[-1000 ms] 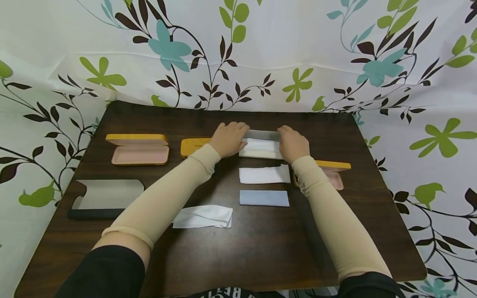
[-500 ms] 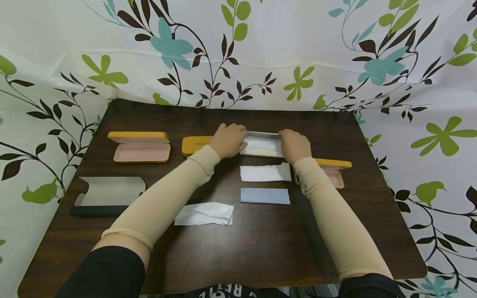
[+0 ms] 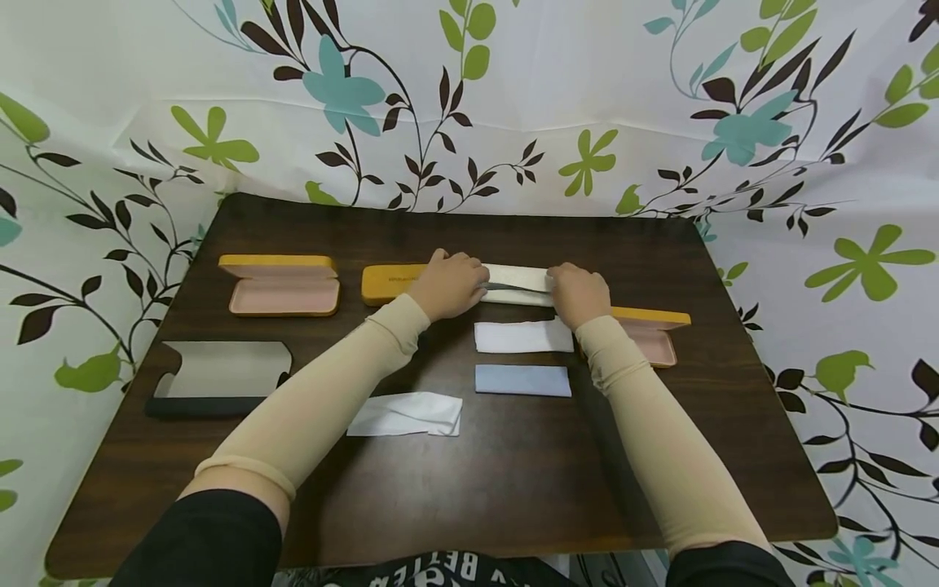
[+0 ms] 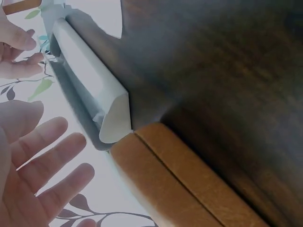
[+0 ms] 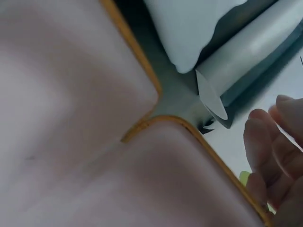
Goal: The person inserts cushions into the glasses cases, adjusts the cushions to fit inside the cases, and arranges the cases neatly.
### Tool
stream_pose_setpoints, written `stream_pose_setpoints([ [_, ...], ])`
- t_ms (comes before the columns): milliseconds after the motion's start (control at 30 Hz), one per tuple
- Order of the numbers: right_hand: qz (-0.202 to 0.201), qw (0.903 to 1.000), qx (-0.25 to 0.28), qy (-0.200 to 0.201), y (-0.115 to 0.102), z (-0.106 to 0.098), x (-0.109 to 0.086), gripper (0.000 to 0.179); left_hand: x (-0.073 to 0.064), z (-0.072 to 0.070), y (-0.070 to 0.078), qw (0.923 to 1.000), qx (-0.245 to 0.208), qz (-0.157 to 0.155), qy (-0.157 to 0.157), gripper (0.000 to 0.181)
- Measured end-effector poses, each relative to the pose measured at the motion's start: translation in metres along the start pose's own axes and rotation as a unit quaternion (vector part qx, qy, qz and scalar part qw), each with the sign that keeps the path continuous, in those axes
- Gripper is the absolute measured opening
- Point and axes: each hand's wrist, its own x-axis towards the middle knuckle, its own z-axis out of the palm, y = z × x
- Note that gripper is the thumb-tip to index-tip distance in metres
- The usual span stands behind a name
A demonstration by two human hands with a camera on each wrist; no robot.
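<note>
A cream glasses case (image 3: pixel 517 278) lies between my hands at the back centre of the table, its lid most of the way down with a narrow gap at the front. My left hand (image 3: pixel 449 285) is at its left end and my right hand (image 3: pixel 579 295) at its right end. In the left wrist view, spread fingers (image 4: pixel 52 161) show beside the case (image 4: pixel 90 71) and its dark gap. Loosely bent fingers (image 5: pixel 272 151) appear past the case's end (image 5: pixel 213 97) in the right wrist view. The inside of the case is mostly hidden.
A yellow closed case (image 3: pixel 389 283) is beside my left hand. Open yellow cases with pink lining stand at left (image 3: pixel 284 295) and right (image 3: pixel 656 346). A black case with grey lining (image 3: pixel 227 368), white cloths (image 3: pixel 522 337) (image 3: pixel 407 414) and a blue cloth (image 3: pixel 522 380) lie nearer.
The cream case's lid has swung down toward me, from standing open with its grey inside and a white cloth showing to nearly closed. Both hands stay at its ends.
</note>
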Motion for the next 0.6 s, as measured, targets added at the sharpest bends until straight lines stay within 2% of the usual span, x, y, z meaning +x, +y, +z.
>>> stream_pose_setpoints([
  [233,-0.029,0.9971,-0.049,-0.050,0.000,0.000,-0.008,0.026,-0.007,0.005,0.003,0.9993,0.028,0.024,-0.010,0.023],
  [433,-0.044,0.9960,-0.058,-0.052,-0.002,-0.001,-0.013,0.023,-0.010,0.007,0.007,0.9981,0.050,0.031,-0.017,0.023],
  [600,-0.047,0.9963,-0.047,-0.054,-0.003,-0.004,-0.016,0.028,-0.014,0.002,0.008,0.9990,0.028,0.031,-0.012,0.025],
])
